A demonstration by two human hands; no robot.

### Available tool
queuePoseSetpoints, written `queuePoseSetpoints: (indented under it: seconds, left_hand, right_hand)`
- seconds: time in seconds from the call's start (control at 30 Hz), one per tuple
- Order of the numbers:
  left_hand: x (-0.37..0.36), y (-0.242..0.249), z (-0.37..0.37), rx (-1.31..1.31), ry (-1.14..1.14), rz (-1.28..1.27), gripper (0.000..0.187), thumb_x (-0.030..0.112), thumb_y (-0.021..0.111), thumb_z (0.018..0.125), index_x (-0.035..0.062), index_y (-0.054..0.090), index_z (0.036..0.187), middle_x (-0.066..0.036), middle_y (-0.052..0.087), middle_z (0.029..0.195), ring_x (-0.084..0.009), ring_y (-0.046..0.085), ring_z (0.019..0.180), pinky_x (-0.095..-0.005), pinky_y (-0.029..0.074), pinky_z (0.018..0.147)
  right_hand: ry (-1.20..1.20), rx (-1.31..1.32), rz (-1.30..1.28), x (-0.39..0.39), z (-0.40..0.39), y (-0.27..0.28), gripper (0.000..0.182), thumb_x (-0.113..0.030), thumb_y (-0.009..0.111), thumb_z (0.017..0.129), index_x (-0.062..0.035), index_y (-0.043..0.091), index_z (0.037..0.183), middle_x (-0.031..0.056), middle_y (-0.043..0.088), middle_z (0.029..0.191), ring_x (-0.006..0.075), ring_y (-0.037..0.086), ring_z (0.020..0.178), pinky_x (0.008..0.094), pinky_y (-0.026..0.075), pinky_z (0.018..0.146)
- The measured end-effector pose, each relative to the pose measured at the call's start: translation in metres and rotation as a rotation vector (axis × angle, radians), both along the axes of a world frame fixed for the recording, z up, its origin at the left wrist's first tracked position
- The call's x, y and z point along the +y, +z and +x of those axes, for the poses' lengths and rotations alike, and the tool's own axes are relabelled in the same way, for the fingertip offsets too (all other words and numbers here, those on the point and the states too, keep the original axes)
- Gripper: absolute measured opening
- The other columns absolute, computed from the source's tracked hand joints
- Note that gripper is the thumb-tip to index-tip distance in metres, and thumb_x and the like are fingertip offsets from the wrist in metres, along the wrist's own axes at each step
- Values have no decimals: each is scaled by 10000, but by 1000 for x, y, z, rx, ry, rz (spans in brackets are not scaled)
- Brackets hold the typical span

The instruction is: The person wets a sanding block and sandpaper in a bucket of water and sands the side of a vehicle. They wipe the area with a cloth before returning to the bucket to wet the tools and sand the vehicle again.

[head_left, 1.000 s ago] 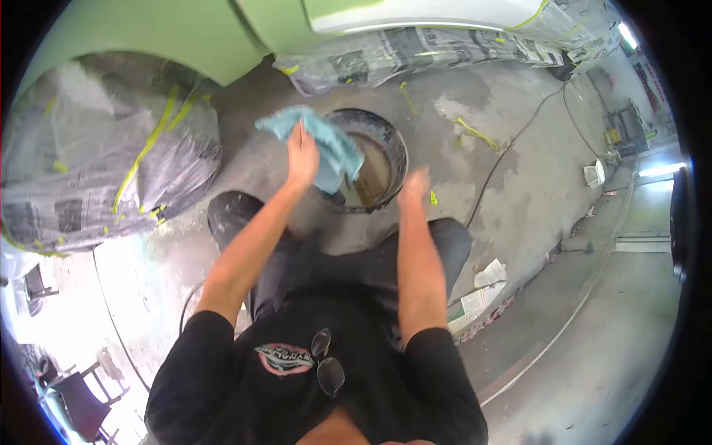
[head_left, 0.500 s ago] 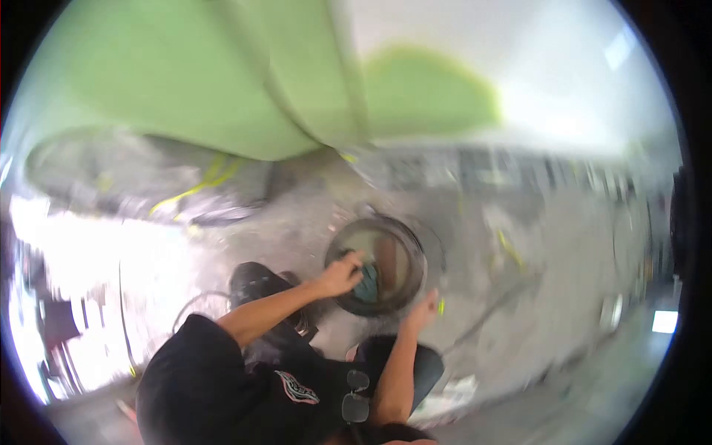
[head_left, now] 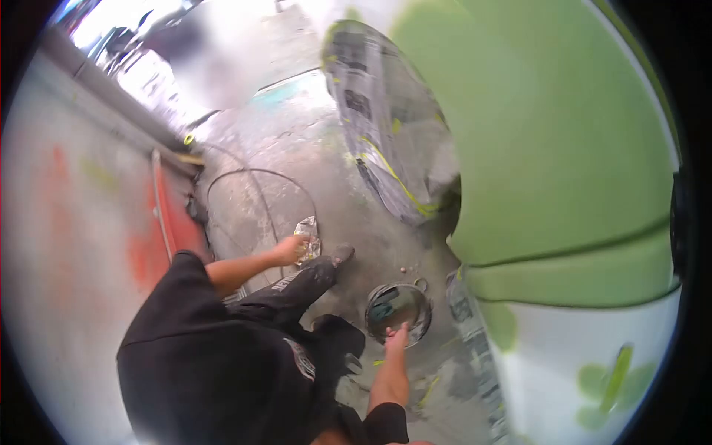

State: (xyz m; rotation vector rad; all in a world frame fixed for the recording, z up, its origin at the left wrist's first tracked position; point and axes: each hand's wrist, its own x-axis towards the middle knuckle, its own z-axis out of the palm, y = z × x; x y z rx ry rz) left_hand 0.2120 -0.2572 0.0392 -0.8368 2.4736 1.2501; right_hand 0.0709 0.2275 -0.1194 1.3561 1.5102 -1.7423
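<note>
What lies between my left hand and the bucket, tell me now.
Your trouser leg and, past it, grey floor lie between the left hand and the bucket, as the head view shows.

Floor gap (head_left: 362, 276) between shoe (head_left: 343, 254) and bucket (head_left: 428, 317), car body (head_left: 564, 141) beyond

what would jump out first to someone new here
First, the car's green and white side, filling the right of the view. Next, the plastic-wrapped wheel near the top middle. Lower down, a round bucket stands on the floor, the right hand by its rim.
</note>
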Motion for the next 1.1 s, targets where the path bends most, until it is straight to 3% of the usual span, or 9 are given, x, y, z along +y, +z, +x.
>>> queuePoseSetpoints:
  seconds: [0.17, 0.37, 0.4, 0.5, 0.57, 0.7, 0.83, 0.9, 1.1]
  left_hand:
    - [-74, 10, 262, -350, 204, -8, 727, 531, 648, 908, -31, 536, 1354, -236, 629, 1315, -413, 591, 1231, -480, 467, 1044]
    - [84, 6, 442, -681, 236, 360, 517, 506, 497, 997, 73, 722, 1168, -233, 691, 1198, -379, 647, 1141, -465, 506, 944]
    - [109, 6, 451, -619, 89, 317, 439, 421, 488, 1027, 78, 732, 1151, -218, 704, 1179, -370, 651, 1127, -443, 518, 929]
    - [116, 25, 406, -669, 765, 595, 409, 386, 500, 1019, 60, 735, 1093, -208, 715, 1097, -356, 669, 1062, -447, 526, 889]
    - [94, 31, 365, -642, 1073, 661, 392, 363, 508, 1014, 47, 737, 1054, -201, 721, 1043, -348, 681, 1018, -449, 531, 862]
    - [-13, 52, 322, -483, 1093, 549, 369, 320, 530, 999, 13, 731, 967, -197, 726, 933, -342, 701, 916, -460, 538, 801]
    - [-167, -25, 364, -164, 830, 147, 378, 351, 609, 966, -8, 698, 884, -197, 690, 821, -333, 687, 789, -452, 538, 717]
    - [-301, 45, 327, 9, 1325, 312, 368, 343, 683, 955, 0, 673, 1087, -81, 700, 933, -187, 655, 848, -382, 541, 740]
    - [-634, 203, 183, 396, 1122, -81, 452, 293, 674, 974, -8, 610, 1306, -102, 704, 1045, -181, 659, 950, -339, 531, 883]
  right_hand:
    - [403, -126, -18, -91, -38, 46, 439, -512, 634, 968, -100, 527, 1079, 40, 472, 754, 166, 424, 507, 327, 522, 502]
    - [850, -124, 316, -233, -106, 120, 693, -651, 664, 890, -91, 522, 1272, 109, 564, 999, 245, 547, 618, 332, 468, 439]
    - [962, -131, 333, -269, -101, 148, 794, -602, 611, 953, -31, 431, 1474, 141, 524, 1428, 291, 590, 1093, 411, 516, 673]
    - [1081, -141, 409, -339, -108, 91, 757, -671, 649, 894, -39, 579, 1305, 192, 664, 989, 308, 638, 695, 499, 478, 499]
    - [1450, -113, 590, -385, -112, 55, 795, -696, 637, 888, 9, 627, 1255, 226, 695, 954, 341, 664, 744, 541, 505, 602]
    - [1978, 204, 654, -532, -105, 67, 866, -683, 614, 905, 96, 585, 1282, 235, 685, 1033, 322, 677, 792, 492, 531, 652]
    - [1935, 177, 363, -710, -112, 157, 869, -621, 627, 929, 150, 541, 1322, 261, 638, 1247, 293, 698, 912, 428, 569, 698]
    - [1896, 269, 280, -774, -129, 126, 856, -540, 699, 916, 151, 498, 1379, 270, 559, 1395, 287, 691, 1009, 405, 588, 723]
    - [1867, 434, 158, -981, -156, 166, 833, -401, 748, 911, 129, 420, 1464, 253, 525, 1434, 278, 679, 1035, 366, 594, 711]
